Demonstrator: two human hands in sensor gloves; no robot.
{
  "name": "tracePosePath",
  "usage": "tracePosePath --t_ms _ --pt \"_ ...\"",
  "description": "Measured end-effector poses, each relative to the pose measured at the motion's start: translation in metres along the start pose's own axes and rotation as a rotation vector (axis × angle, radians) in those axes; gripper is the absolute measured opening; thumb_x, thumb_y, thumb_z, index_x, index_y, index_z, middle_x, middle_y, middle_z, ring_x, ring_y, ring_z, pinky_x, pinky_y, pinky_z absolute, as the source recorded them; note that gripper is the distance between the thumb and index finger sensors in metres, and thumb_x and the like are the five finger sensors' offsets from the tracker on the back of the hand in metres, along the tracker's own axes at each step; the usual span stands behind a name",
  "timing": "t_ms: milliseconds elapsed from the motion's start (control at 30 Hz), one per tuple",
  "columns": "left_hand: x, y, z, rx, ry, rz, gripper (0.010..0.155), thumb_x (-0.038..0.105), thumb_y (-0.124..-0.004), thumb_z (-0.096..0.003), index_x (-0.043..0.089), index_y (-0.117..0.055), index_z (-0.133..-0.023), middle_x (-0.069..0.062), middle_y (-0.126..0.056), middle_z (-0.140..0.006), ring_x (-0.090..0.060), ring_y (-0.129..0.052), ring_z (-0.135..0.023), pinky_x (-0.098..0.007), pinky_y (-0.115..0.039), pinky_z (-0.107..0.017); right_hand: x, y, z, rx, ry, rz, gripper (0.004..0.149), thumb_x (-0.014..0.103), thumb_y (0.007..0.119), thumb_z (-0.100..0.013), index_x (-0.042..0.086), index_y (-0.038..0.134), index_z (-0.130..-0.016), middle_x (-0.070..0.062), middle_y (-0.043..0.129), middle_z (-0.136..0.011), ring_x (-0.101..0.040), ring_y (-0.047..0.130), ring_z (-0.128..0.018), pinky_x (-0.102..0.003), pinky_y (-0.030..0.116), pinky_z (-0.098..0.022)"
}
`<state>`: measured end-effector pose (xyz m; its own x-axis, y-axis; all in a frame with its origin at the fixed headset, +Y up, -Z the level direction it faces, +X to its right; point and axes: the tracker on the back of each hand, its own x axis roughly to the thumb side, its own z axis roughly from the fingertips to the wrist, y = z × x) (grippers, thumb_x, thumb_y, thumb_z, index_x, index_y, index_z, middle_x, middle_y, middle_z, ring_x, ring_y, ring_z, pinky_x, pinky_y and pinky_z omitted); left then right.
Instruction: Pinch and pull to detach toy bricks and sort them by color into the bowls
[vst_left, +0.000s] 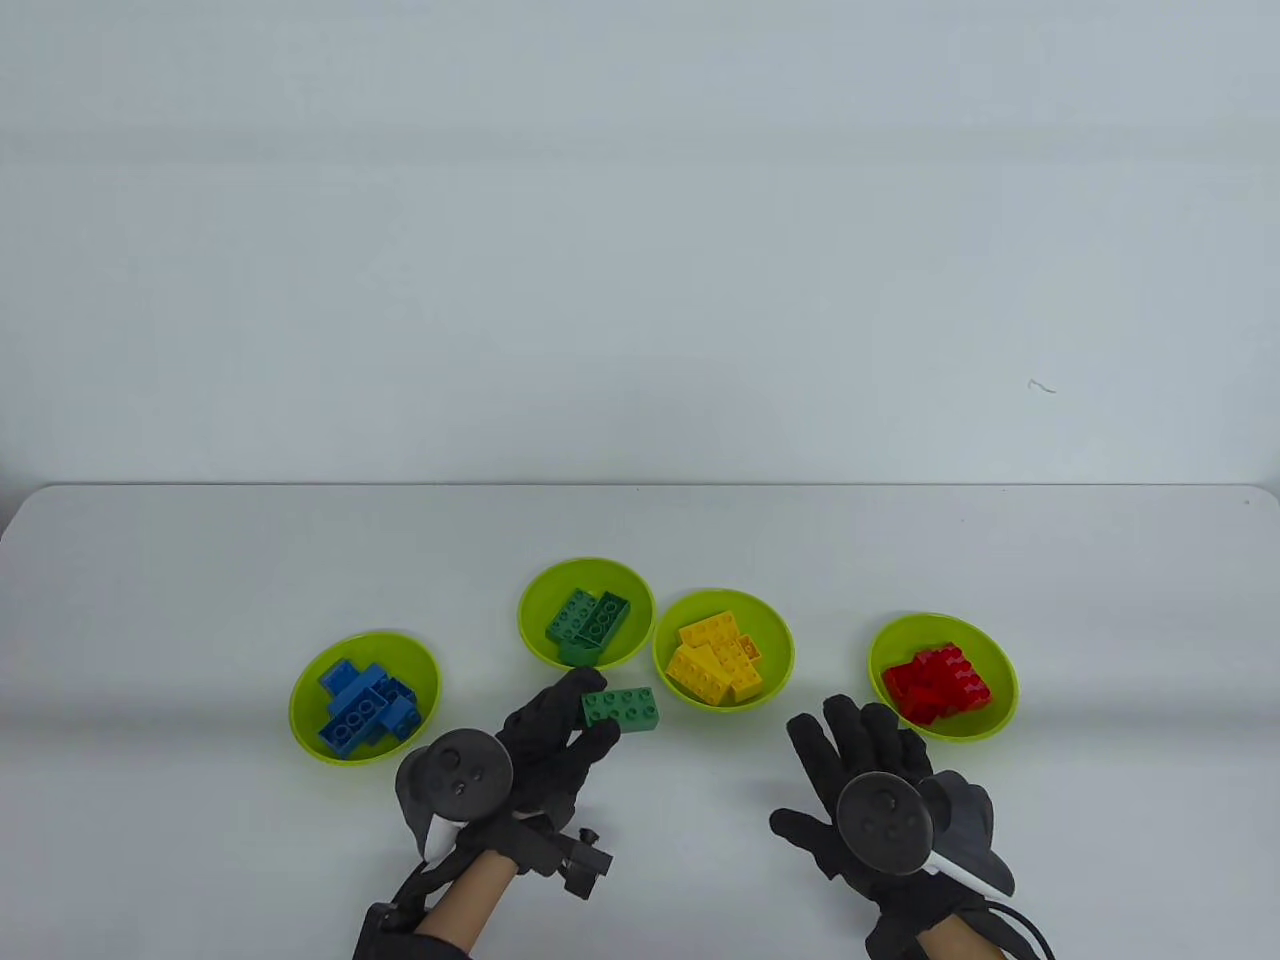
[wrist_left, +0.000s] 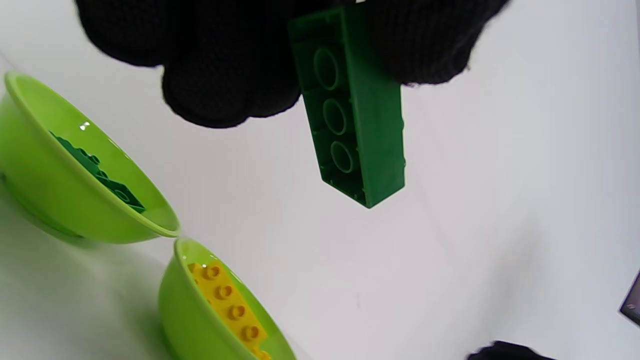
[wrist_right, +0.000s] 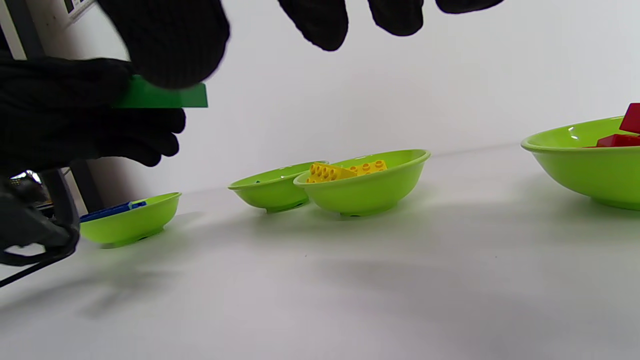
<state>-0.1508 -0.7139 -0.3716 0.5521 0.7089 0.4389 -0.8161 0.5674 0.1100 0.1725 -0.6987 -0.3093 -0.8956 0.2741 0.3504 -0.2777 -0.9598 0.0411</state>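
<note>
White table (vst_left: 200, 600); pale wall (vst_left: 640, 250) behind, small mark (vst_left: 1042, 386).

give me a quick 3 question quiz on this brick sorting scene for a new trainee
1. True or false: the left hand holds a green brick.
2. Which bowl should that brick go in? A) the bowl of blue bricks B) the bowl of green bricks C) the bowl of red bricks
3. Fill in: the right hand is open and holds ____.

Key: 1 true; 2 B; 3 nothing
</note>
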Motion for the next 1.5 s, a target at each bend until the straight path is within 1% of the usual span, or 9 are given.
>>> tracePosePath --t_ms 200,433,567,733,900,1067,1133,1333,1500 --pt "-0.019 -0.012 -0.038 0.023 0.09 -0.172 0.065 0.038 -0.076 -0.047 0.0 -0.064 -0.098 -0.028 -0.081 -0.088 -0.041 -0.089 -0.075 -0.057 -0.069 -0.059 0.0 0.0 0.0 0.001 0.001 -0.018 0.079 0.05 0.071 -0.055 0.009 0.042 -0.116 -0.033 0.029 -0.119 -0.066 0.028 -0.103 -0.075 0.025 -0.069" --pt "-0.033 -0.025 -0.08 -0.01 0.166 -0.372 0.065 0.037 -0.078 -0.0458 0.002 -0.065 -0.099 -0.026 -0.081 -0.09 -0.04 -0.088 -0.077 -0.056 -0.068 -0.061 -0.002 0.0 -0.001 0.001 -0.005 -0.045 0.079 0.05 0.07 -0.055 0.009 0.042 -0.116 -0.032 0.029 -0.119 -0.066 0.029 -0.103 -0.075 0.025 -0.07" --pt "-0.035 -0.035 -0.096 -0.047 0.193 -0.473 0.065 0.037 -0.078 -0.0457 0.003 -0.065 -0.099 -0.025 -0.081 -0.091 -0.039 -0.088 -0.078 -0.056 -0.068 -0.061 -0.004 0.0 -0.003 0.009 -0.004 -0.063 0.078 0.05 0.07 -0.055 0.01 0.042 -0.116 -0.032 0.029 -0.119 -0.066 0.028 -0.103 -0.075 0.025 -0.07" --pt "-0.038 -0.051 -0.104 -0.122 0.22 -0.525 0.065 0.037 -0.078 -0.046 0.003 -0.064 -0.1 -0.025 -0.08 -0.092 -0.039 -0.088 -0.079 -0.056 -0.067 -0.063 -0.005 0.0 -0.004 0.018 -0.003 -0.066 0.078 0.05 0.07 -0.055 0.01 0.042 -0.116 -0.033 0.029 -0.119 -0.066 0.028 -0.103 -0.075 0.025 -0.07" --pt "-0.042 -0.055 -0.1 -0.191 0.206 -0.553 0.071 0.041 -0.076 -0.0473 0.001 -0.058 -0.103 -0.028 -0.073 -0.096 -0.044 -0.081 -0.084 -0.059 -0.062 -0.065 -0.005 0.001 -0.003 0.017 -0.008 -0.058 0.078 0.05 0.07 -0.055 0.009 0.043 -0.116 -0.033 0.03 -0.119 -0.066 0.029 -0.103 -0.075 0.026 -0.069" --pt "-0.022 -0.029 -0.092 -0.217 0.126 -0.466 0.082 0.05 -0.074 -0.0478 0.001 -0.048 -0.108 -0.033 -0.057 -0.106 -0.053 -0.064 -0.094 -0.067 -0.049 -0.068 -0.003 0.0 -0.003 0.017 -0.004 -0.055 0.078 0.05 0.07 -0.055 0.009 0.043 -0.116 -0.033 0.03 -0.119 -0.066 0.029 -0.103 -0.075 0.026 -0.069" --pt "-0.007 -0.013 -0.085 -0.276 0.08 -0.449 0.085 0.053 -0.074 -0.0482 0.004 -0.044 -0.111 -0.033 -0.051 -0.11 -0.056 -0.056 -0.099 -0.071 -0.044 -0.068 -0.003 0.0 -0.003 0.015 -0.002 -0.055 0.078 0.05 0.07 -0.055 0.009 0.043 -0.116 -0.033 0.03 -0.119 -0.066 0.029 -0.103 -0.075 0.026 -0.069" --pt "0.029 0.016 -0.046 -0.468 -0.041 -0.46 0.09 0.059 -0.071 -0.0492 0.011 -0.035 -0.116 -0.033 -0.034 -0.116 -0.06 -0.04 -0.105 -0.077 -0.035 -0.068 -0.001 0.001 -0.002 0.015 0.005 -0.048 0.079 0.05 0.07 -0.055 0.009 0.042 -0.116 -0.033 0.029 -0.119 -0.066 0.029 -0.103 -0.075 0.026 -0.069" --pt "0.03 0.017 -0.005 -0.518 -0.079 -0.431 0.091 0.061 -0.071 -0.0492 0.012 -0.034 -0.116 -0.034 -0.031 -0.117 -0.062 -0.036 -0.106 -0.079 -0.033 -0.067 0.002 0.004 -0.002 0.023 -0.002 -0.037 0.08 0.051 0.07 -0.055 0.009 0.04 -0.116 -0.033 0.029 -0.119 -0.066 0.028 -0.103 -0.076 0.025 -0.069"
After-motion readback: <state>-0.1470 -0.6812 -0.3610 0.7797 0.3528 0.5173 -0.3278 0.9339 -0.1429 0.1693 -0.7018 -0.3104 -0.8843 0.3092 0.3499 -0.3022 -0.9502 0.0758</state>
